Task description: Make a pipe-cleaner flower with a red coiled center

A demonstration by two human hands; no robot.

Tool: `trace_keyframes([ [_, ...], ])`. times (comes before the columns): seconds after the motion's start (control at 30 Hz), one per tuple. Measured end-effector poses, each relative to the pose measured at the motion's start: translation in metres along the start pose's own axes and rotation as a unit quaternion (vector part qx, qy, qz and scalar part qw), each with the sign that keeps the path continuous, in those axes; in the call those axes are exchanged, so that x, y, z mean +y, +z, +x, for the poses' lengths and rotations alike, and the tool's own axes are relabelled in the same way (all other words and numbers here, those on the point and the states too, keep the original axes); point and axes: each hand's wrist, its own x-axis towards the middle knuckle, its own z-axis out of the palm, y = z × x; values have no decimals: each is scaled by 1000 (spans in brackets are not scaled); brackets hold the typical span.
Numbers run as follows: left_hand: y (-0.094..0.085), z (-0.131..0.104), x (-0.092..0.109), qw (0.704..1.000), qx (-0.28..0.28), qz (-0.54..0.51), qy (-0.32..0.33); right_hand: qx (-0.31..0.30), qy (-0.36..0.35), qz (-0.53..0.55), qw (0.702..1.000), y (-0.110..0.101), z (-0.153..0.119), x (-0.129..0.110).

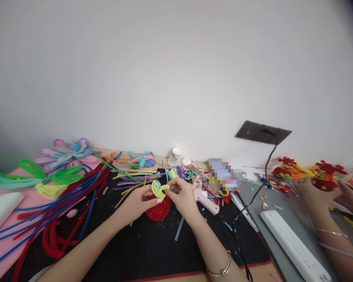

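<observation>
Between my two hands, above the black mat, is a looped pale-yellow pipe cleaner (158, 190) with a blue-green tint on its left side. My left hand (145, 199) pinches it from the left, thumb in front. From the right, my right hand (181, 196) grips its other end with thumb and forefinger. Just below lies a red round coiled piece (159, 211), partly covered by my fingers. Close behind my right hand are more curled pieces in yellow, blue and purple (178, 172). A pink glue gun (206, 201) rests to the right of my right hand.
Loose blue pipe cleaners (73, 192) and red ones (51, 239) spread at the left, near a pastel flower (72, 150). A white cup (175, 155) stands by the wall. A black cable (257, 192) crosses the right side. Another person's hands (314, 196) hold a red figure (326, 178).
</observation>
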Motion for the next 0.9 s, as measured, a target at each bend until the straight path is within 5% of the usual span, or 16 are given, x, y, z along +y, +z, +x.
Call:
trace_keyframes([
  [0.5, 2, -2, 8, 1000, 2, 7, -5, -6, -117, -86, 989, 0, -4, -6],
  [0.9, -3, -2, 0, 1000, -22, -12, -4, -41, -141, -86, 985, -1, -4, -9],
])
